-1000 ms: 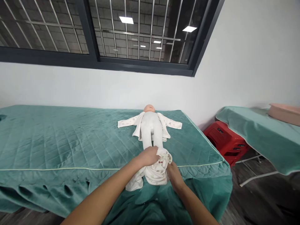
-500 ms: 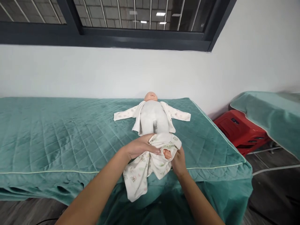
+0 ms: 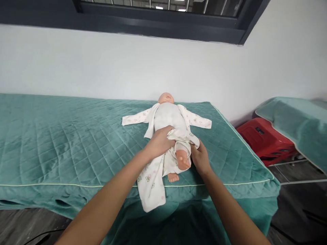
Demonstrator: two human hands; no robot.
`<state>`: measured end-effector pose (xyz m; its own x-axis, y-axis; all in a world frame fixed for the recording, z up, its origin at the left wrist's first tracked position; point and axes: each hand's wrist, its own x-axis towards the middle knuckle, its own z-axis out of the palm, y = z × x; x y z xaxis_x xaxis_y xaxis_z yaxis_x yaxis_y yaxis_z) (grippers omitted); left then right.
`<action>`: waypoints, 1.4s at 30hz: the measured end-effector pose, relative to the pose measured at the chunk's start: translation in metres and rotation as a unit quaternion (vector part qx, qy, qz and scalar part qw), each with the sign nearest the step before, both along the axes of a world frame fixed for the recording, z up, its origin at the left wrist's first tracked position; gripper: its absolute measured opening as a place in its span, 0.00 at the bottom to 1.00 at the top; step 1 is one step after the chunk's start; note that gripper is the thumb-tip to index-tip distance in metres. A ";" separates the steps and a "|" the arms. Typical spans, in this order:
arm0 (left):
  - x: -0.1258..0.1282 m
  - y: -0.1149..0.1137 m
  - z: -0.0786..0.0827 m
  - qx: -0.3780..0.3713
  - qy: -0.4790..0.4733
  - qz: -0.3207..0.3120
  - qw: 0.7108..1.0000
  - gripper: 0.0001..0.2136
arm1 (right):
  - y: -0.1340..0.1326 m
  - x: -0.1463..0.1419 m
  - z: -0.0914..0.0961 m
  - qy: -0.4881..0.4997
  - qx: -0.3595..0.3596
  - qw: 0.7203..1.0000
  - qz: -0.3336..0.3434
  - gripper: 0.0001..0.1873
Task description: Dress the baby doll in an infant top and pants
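A baby doll (image 3: 167, 114) lies on its back on a green quilted bed, its head toward the wall. It has a pale bodysuit and an opened white printed jacket (image 3: 136, 117) with both sleeves spread out. White printed baby pants (image 3: 152, 185) are bunched around one of the doll's legs, and that foot (image 3: 183, 160) pokes out of the cuff. The other pant leg hangs over the bed's front edge. My left hand (image 3: 161, 141) grips the pants at the left of the leg. On the right, my right hand (image 3: 200, 156) pinches their edge.
The green quilted bed (image 3: 63, 146) runs along a white wall under a dark window frame (image 3: 158, 25). Right of it stands a red plastic stool (image 3: 265, 139), partly beneath another green-covered surface (image 3: 293, 119). A dark cable (image 3: 48, 233) lies on the floor at the lower left.
The pants have moved up the doll's leg, so its foot now sticks out of the cuff. Both hands have moved farther up toward the doll's body. The second foot has come into sight.
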<state>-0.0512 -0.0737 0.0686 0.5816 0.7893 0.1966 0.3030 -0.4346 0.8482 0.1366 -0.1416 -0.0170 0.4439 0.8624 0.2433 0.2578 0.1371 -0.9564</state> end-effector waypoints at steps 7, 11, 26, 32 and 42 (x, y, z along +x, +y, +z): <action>-0.003 -0.001 0.001 -0.053 -0.020 -0.039 0.998 0.14 | 0.005 0.019 0.002 0.070 -0.051 0.995 0.056 0.17; -0.028 -0.002 -0.006 -0.239 -0.129 -0.117 0.955 0.18 | -0.009 0.023 0.005 0.119 -0.034 0.987 0.098 0.17; -0.046 -0.006 -0.077 -0.406 -0.361 -0.031 0.839 0.19 | 0.037 -0.028 0.105 -0.314 -0.152 0.839 0.417 0.18; -0.051 -0.003 -0.077 -0.427 -0.351 -0.051 0.832 0.23 | 0.087 -0.020 0.092 -0.090 -0.170 0.831 0.522 0.16; -0.034 -0.010 -0.078 -0.249 -0.431 0.221 0.839 0.10 | 0.080 0.000 0.063 0.067 -0.155 0.861 0.479 0.15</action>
<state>-0.0855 -0.0840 -0.0098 0.0229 0.9994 -0.0246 -0.4779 0.0325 0.8778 0.1364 -0.0614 0.0459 -0.5021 0.8625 -0.0631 0.0523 -0.0425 -0.9977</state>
